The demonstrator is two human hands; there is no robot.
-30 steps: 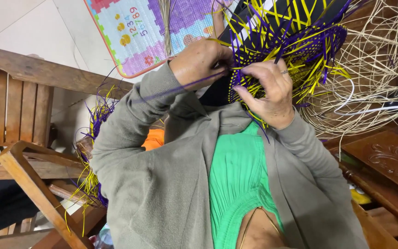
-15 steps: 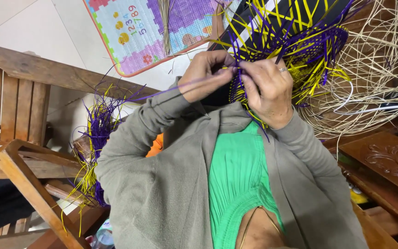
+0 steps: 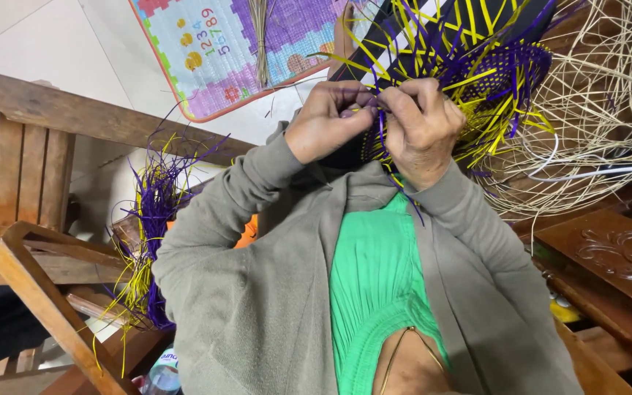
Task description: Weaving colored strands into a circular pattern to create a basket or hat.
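Head view, one cam. I logged: left hand [image 3: 328,121], fingers curled, pinching purple strips [image 3: 374,110] at edge of woven purple-yellow piece [image 3: 491,69]. Right hand [image 3: 422,124] closed on same strips, touching left. Piece sat top centre-right, just above hands. Play mat [image 3: 243,51], rect., coloured squares w/ numerals, orange border, top left. Loose strip bundle [image 3: 151,219] left, by wooden chair [image 3: 31,263]. Pale cane tangle [image 3: 608,110] right.
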